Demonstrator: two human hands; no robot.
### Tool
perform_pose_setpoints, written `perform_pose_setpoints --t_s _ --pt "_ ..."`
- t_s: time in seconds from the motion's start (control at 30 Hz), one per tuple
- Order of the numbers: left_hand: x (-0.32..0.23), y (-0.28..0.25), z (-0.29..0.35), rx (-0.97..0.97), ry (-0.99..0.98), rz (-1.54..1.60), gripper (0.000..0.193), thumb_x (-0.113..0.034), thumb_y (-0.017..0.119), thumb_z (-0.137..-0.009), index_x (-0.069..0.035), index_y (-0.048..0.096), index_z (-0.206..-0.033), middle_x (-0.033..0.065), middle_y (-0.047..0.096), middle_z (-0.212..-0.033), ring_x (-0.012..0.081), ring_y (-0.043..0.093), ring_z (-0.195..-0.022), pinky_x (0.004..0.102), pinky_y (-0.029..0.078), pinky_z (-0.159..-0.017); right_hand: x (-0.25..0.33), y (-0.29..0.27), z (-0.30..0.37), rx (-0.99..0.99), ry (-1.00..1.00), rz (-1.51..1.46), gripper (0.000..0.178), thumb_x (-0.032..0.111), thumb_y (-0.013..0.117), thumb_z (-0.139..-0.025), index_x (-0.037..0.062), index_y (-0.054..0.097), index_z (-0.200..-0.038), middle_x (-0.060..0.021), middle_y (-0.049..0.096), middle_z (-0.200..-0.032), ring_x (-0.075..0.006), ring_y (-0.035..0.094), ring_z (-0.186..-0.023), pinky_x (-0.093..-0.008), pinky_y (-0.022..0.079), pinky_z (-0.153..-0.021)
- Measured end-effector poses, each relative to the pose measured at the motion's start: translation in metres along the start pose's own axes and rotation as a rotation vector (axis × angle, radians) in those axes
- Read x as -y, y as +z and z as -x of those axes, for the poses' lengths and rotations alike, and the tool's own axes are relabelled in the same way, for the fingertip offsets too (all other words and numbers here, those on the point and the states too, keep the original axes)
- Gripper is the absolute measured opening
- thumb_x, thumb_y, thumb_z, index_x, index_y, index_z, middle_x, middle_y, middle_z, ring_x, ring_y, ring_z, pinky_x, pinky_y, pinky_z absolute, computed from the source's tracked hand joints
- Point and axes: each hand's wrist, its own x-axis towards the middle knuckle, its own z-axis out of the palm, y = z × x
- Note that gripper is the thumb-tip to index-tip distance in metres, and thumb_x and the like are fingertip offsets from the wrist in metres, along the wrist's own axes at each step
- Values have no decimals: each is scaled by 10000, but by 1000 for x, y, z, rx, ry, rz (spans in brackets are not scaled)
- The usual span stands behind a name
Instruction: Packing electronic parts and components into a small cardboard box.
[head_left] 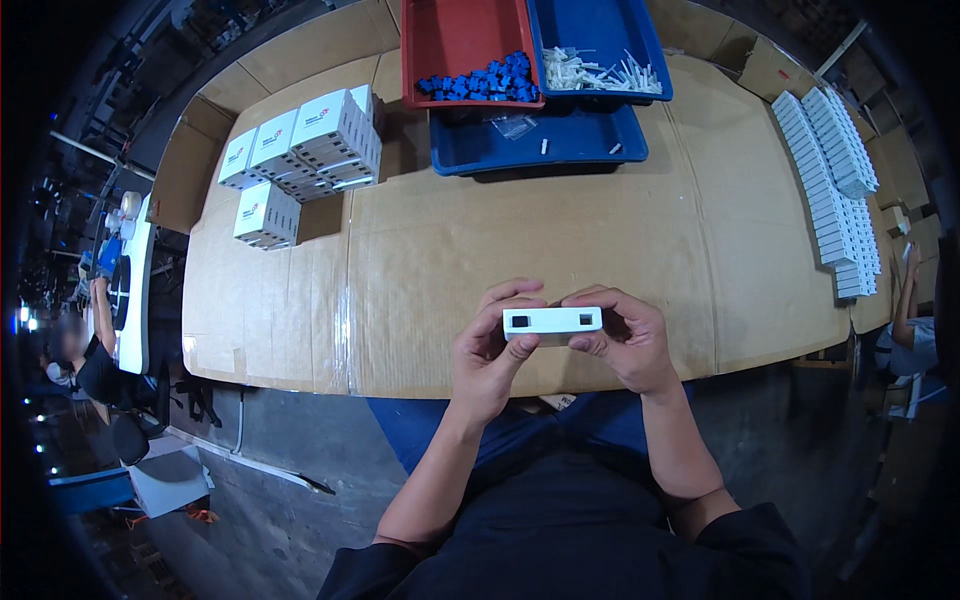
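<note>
Between my two hands I hold a white rectangular plastic housing [552, 320], its long narrow side turned up toward me. One square opening shows near each end; the left one looks dark, the right one partly light. My left hand [492, 350] grips the left end, thumb at the lower edge and fingers behind. The right end is pinched by my right hand [628, 340], thumb below and fingers curled over the top. Both hands are above the near edge of the cardboard-covered table [520, 240]. The underside of the housing is hidden.
Stacked white boxes [325, 135] stand at the far left. A red tray [465, 40] holds blue plastic pieces, a blue tray [600, 25] white slender pieces; a lower blue tray [540, 155] sits in front. Rows of white housings [825, 190] line the right. Other people [95, 350] work beyond both sides.
</note>
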Motion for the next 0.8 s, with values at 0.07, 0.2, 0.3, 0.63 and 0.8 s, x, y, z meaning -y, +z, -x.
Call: perform_pose_setpoints --t_s 0.07,0.2,0.3,0.63,0.8 --pt "6 -7 4 23 -19 6 321 -160 770 -947 4 691 -1211 119 654 -1262 192 639 -1150 332 503 -1012 -1 -2 0 -1 0 32 349 -7 793 -883 -30 687 -1215 -109 725 -1141 -159 672 -1058 -292 543 -919" --pt "6 -7 6 12 -86 94 348 -146 769 -957 -6 676 -1261 71 627 -1234 144 615 -1132 287 508 -981 -1 2 0 -43 25 78 344 33 780 -916 -32 679 -1238 -73 736 -1085 -133 680 -1002 -272 544 -901" --pt "-6 3 2 -91 -265 86 450 -159 785 -949 -12 625 -1343 68 619 -1225 148 604 -1140 298 514 -980 -1 10 1 -167 64 35 339 71 777 -935 -29 677 -1242 -59 732 -1078 -118 676 -991 -265 541 -898" --pt "-8 2 7 -87 -192 8 327 -107 743 -981 31 647 -1261 61 692 -1124 138 651 -1067 292 521 -961 -5 6 6 -276 24 -119 381 138 798 -932 -26 655 -1244 -62 719 -1125 -119 657 -1040 -283 528 -934" --pt "-4 -1 17 -14 -21 -202 328 -218 672 -1045 33 647 -1254 89 687 -1200 126 639 -1080 286 515 -923 -17 -1 17 -272 25 -134 382 109 818 -902 -15 648 -1220 -64 721 -1137 -139 663 -1053 -300 533 -941"
